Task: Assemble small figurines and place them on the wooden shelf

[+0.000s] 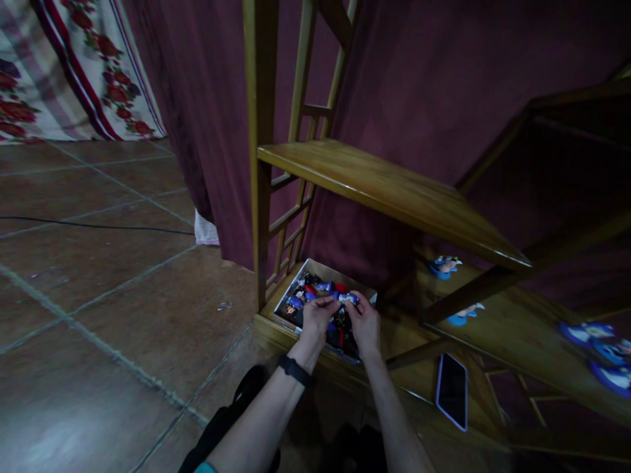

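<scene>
Hands point(318, 320) over box point(340, 273) — shelf edge point(348, 186) above

Brown tiled floor point(118, 295); purple curtain point(197, 98)

Box point(340, 274) at the left end of the lower shelf point(411, 381), with small figurines point(296, 303) inside; phone point(452, 394) to its right on that shelf. Left hand point(318, 318) and right hand point(365, 322) over the box, one toy point(348, 298) between them. Upper shelf point(389, 190) above; side shelf point(522, 328) at right, bearing further figures point(462, 315). Curtain point(210, 125) behind. At left, floor point(123, 282) with cable point(103, 226) across it; hanging cloth point(106, 62) beyond.
</scene>
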`<state>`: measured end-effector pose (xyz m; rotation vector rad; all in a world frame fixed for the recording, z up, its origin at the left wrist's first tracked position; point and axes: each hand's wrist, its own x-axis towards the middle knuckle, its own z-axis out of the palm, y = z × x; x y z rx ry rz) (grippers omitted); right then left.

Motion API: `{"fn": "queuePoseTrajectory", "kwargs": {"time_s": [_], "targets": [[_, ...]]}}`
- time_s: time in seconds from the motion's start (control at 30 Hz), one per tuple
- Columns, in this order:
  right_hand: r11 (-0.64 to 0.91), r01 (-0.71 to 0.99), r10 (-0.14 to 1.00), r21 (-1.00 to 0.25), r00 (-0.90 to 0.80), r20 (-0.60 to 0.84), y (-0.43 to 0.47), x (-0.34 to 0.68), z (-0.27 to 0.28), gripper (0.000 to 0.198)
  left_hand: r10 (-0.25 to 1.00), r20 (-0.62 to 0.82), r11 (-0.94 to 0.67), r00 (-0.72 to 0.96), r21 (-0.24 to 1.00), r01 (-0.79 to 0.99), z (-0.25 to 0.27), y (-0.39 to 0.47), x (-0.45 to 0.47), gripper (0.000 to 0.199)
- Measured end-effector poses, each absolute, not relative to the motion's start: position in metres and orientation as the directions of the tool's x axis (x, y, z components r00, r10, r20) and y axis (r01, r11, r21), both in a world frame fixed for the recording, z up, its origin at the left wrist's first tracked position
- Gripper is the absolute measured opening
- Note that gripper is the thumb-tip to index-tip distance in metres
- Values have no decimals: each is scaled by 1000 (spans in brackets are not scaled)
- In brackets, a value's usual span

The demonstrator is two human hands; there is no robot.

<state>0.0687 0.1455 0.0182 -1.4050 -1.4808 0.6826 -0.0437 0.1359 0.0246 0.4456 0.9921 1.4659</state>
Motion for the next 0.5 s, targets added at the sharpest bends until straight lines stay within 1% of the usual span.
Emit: {"fn": "queuePoseTrajectory", "kwargs": {"time_s": [0.17, 0.3, 0.5], "targets": [[180, 423, 967, -888, 90, 238, 144, 70, 24, 37, 950, -221, 93, -222, 876, -473, 27, 135, -41, 20], [168, 379, 961, -910, 142, 236, 143, 69, 24, 38, 940, -191, 76, -283, 925, -371, 26, 136, -39, 19], [145, 318, 963, -937, 172, 208, 145, 70, 22, 40, 942, -89, -22, -324, 946, -322, 33, 132, -38, 16]]}}
